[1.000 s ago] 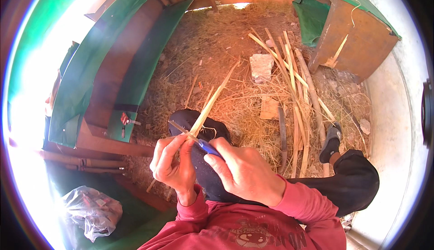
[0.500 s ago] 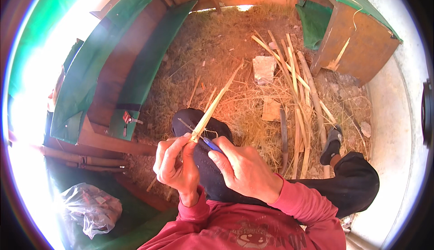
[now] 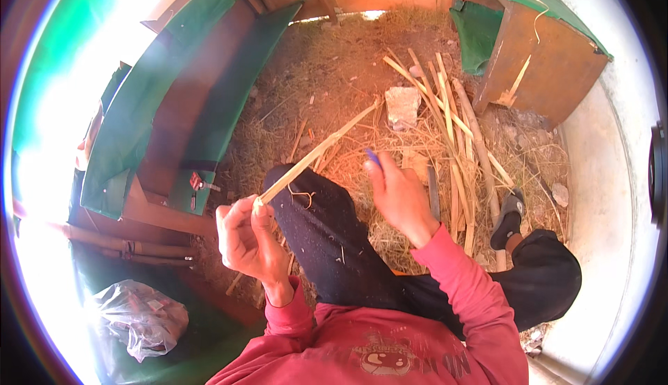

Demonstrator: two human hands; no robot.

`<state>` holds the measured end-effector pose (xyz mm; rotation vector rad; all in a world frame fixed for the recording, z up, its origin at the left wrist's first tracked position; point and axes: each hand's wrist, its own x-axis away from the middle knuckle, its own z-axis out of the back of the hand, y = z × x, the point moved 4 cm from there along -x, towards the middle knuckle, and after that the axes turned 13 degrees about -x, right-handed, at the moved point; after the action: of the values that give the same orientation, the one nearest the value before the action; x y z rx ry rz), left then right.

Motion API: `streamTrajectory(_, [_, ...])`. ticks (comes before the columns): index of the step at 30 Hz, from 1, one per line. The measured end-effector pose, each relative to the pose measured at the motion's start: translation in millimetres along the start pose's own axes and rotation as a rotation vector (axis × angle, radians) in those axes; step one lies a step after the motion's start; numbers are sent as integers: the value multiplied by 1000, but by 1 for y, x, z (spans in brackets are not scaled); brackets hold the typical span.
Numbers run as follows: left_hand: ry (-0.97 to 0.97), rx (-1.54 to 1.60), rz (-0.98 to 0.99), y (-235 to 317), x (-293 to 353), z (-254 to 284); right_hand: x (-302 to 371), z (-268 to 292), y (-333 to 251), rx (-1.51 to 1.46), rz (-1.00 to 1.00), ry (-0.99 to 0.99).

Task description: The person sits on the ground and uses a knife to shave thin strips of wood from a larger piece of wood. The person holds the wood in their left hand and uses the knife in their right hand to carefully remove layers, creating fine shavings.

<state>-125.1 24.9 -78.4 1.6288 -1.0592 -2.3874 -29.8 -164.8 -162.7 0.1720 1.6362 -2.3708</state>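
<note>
My left hand [image 3: 247, 235] pinches the near end of a long, pale bamboo strip [image 3: 316, 152] between thumb and fingertips. The strip slants up and to the right over my dark-trousered left knee, and a thin curled shaving [image 3: 304, 195] hangs below it. Off to the right, my right hand [image 3: 403, 202] is closed round a blue-handled knife [image 3: 373, 156]. Only a bit of the blue handle shows past the fingers; I cannot make out the blade. The knife is apart from the strip.
Long strips and poles [image 3: 456, 148] lie on straw-strewn ground at right, beside a pale stone block [image 3: 403, 108]. Green-covered boards [image 3: 223, 99] stand at left, a clear plastic bag [image 3: 142, 319] below them. A brown wooden panel [image 3: 550, 72] stands at the far right.
My right hand has moved right and up with the knife, away from the strip. My left hand has shifted left and a little down, and the strip now leans lower to the right.
</note>
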Motion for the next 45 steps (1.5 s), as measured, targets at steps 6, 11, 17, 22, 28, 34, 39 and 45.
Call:
streamTrajectory(6, [-74, -53, -105, 10, 2, 0, 40, -14, -78, -369, 274, -188])
streamTrajectory(11, [-100, -126, -161, 10, 4, 6, 48, -17, -80, -220, 254, -167])
streamTrajectory(17, [-75, -259, -110, 14, 1, 5, 35, -25, -64, 45, 296, 5])
streamTrajectory(22, [-80, -234, -122, 21, -4, 11, -12, -10, 84, 161, 38, 134])
streamTrajectory(28, [-146, -87, -44, 19, -4, 3, 17, -1, -45, -131, 117, -79])
streamTrajectory(34, [-50, 5, 27, 27, 15, 12, 46, -10, -93, -260, 251, -198])
streamTrajectory(39, [-23, -15, 39, 23, 19, 11, 46, -20, -82, -180, 292, -145])
streamTrajectory(45, [-8, -25, 68, 20, 17, 10, 38, -25, -72, 83, 262, -77])
